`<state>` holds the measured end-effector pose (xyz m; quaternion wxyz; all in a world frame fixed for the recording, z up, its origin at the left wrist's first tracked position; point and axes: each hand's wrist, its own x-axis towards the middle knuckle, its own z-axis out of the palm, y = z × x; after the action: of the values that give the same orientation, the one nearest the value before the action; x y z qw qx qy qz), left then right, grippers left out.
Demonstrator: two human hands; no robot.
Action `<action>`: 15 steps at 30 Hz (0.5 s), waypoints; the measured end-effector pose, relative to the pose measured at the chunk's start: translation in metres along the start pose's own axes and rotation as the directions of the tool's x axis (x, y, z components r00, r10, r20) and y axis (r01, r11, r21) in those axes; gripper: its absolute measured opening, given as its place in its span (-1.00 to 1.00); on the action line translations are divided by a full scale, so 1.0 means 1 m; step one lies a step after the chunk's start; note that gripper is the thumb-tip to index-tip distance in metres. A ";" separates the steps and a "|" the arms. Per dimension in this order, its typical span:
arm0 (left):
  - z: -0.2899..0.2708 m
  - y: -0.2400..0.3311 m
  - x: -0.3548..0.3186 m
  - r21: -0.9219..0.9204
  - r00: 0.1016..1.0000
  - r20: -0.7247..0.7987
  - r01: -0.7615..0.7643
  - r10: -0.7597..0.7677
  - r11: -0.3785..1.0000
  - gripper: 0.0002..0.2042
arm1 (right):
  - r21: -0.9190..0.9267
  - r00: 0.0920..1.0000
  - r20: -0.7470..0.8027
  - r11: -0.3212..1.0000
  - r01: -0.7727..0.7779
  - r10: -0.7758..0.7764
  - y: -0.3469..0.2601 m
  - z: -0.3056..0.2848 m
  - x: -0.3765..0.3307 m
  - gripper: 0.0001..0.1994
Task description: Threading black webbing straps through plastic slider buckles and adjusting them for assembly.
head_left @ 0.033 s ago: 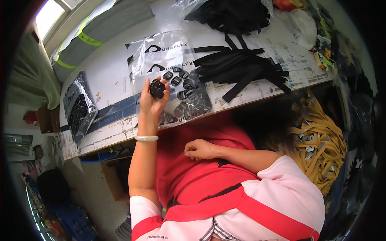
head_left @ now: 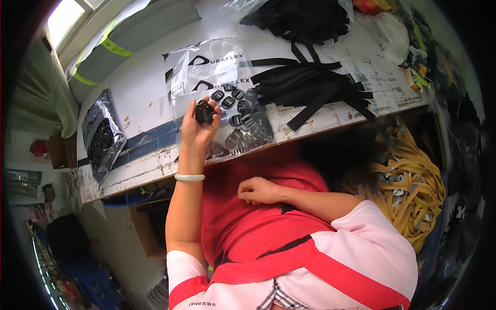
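Note:
My left hand (head_left: 199,129) is raised palm up over the table's front edge, fingers curled around several black plastic strap buckles (head_left: 204,111). Beside it, more black buckles (head_left: 228,103) lie loose on a clear printed plastic bag (head_left: 206,62); others show through the bag's near part. My right hand (head_left: 254,190) hangs lower, in front of the red apron (head_left: 258,232), loosely closed, with no object showing in it. Right of the bag spreads a pile of black webbing straps (head_left: 315,90).
A bag of dark pieces (head_left: 103,139) lies at the table's left. Behind it rests a grey bundle with yellow-green bands (head_left: 116,49). More black straps (head_left: 299,20) sit in plastic at the back. Yellow-brown webbing (head_left: 408,191) is heaped below the table's right end.
My left hand has turned slightly, and the buckles in it have shifted a little. The whole view has moved very slightly; my right hand stays where it was.

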<state>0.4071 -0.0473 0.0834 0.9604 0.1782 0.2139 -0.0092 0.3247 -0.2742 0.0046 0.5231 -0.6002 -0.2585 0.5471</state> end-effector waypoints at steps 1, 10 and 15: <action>0.002 -0.001 -0.008 0.015 1.000 0.015 -0.005 0.005 1.000 -0.75 | -0.006 0.999 -0.033 1.000 0.027 -0.027 -0.004 0.001 -0.002 -0.83; -0.008 -0.047 -0.090 -0.128 0.900 0.407 0.223 -0.154 0.966 -0.66 | -0.002 0.774 -0.523 0.908 0.418 -0.358 -0.090 -0.027 -0.025 -0.89; -0.026 -0.069 -0.118 -0.192 0.863 0.470 0.303 -0.184 0.934 -0.62 | -0.562 0.627 -0.251 0.638 0.526 -0.738 -0.077 -0.025 -0.016 -0.82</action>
<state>0.2831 -0.1094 0.0868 0.9895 0.0157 0.0092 -0.1437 0.3639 -0.2727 0.0771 0.5816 -0.6773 -0.4417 0.0890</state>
